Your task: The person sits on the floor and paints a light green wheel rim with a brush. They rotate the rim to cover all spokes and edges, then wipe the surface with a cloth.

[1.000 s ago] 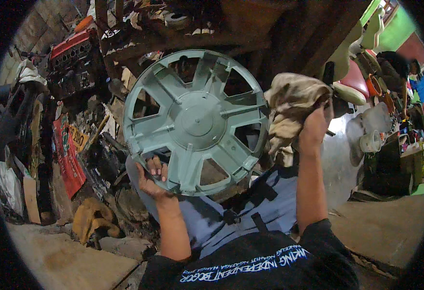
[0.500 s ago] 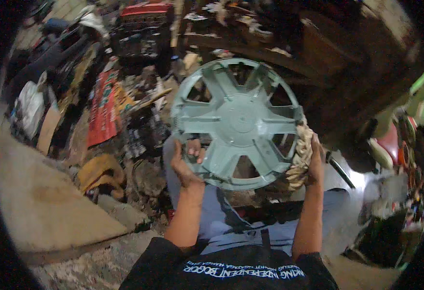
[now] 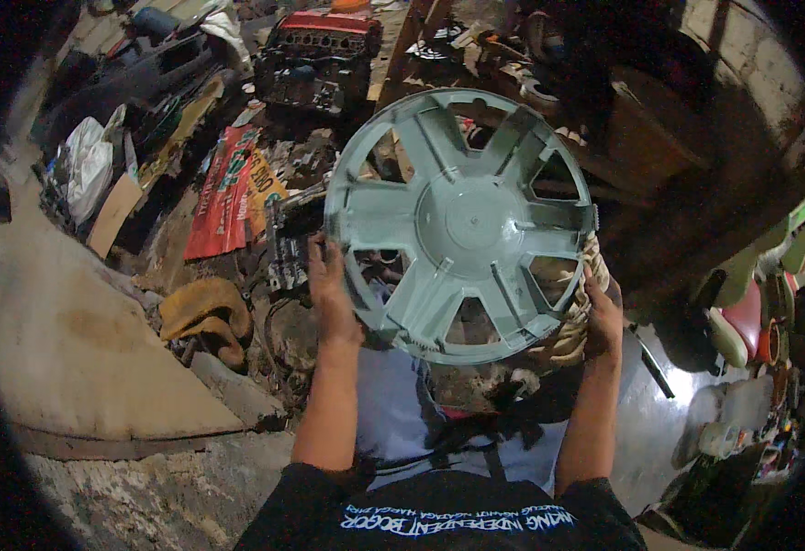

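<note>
A pale green-grey wheel cover (image 3: 476,216) with broad spokes and a round hub fills the middle, held up in front of me. My left hand (image 3: 334,298) grips its lower left rim, with the fingers lying up along the outside edge. On the opposite side, my right hand (image 3: 603,317) is closed at the lower right rim. Between that palm and the rim is a cream bundle of twisted, rope-like strands (image 3: 568,335), partly hidden behind the cover. My legs in blue-grey trousers (image 3: 393,404) show below it.
A dirty engine block with a red top (image 3: 315,60) stands at the far left, near a red printed sheet (image 3: 222,197). Closer lie a folded yellow-brown sponge (image 3: 205,317) and a pale flat board (image 3: 100,358). Mixed clutter surrounds a black bar (image 3: 652,363) at right.
The wheel cover has shifted slightly right and appears turned a little. My left hand has moved up and left along its rim, and its fingers no longer show through the opening.
</note>
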`<action>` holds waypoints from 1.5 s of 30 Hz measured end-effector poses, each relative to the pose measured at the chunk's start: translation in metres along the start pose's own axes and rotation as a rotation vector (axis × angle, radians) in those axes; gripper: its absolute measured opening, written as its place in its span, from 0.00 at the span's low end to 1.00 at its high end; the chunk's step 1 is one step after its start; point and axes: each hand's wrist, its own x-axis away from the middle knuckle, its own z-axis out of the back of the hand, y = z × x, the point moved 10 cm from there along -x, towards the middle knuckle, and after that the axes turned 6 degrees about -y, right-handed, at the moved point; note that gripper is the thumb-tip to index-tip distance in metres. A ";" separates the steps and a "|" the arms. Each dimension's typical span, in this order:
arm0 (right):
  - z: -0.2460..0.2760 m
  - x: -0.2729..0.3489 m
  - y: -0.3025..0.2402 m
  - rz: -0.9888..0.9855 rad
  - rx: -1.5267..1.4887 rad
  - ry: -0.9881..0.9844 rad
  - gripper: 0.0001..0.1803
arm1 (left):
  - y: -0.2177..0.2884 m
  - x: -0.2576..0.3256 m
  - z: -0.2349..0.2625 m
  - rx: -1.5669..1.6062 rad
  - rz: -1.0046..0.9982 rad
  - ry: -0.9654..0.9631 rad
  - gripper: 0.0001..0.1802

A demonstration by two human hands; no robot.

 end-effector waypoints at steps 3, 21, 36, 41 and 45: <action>0.000 0.003 -0.011 -0.016 -0.130 -0.044 0.34 | 0.002 -0.022 -0.009 0.241 0.223 -0.105 0.34; 0.102 -0.025 0.067 -0.191 0.165 0.241 0.29 | -0.155 -0.055 -0.083 -0.303 0.769 -0.567 0.29; 0.092 -0.006 0.054 -0.109 -0.130 0.214 0.23 | -0.032 -0.114 -0.129 -0.368 0.088 -0.659 0.21; 0.169 -0.013 0.075 0.064 0.137 0.329 0.20 | -0.036 -0.135 -0.206 -0.664 -0.167 -0.806 0.26; 0.193 0.009 0.062 0.166 -0.211 0.457 0.22 | -0.107 -0.105 -0.220 -0.448 0.310 -0.902 0.34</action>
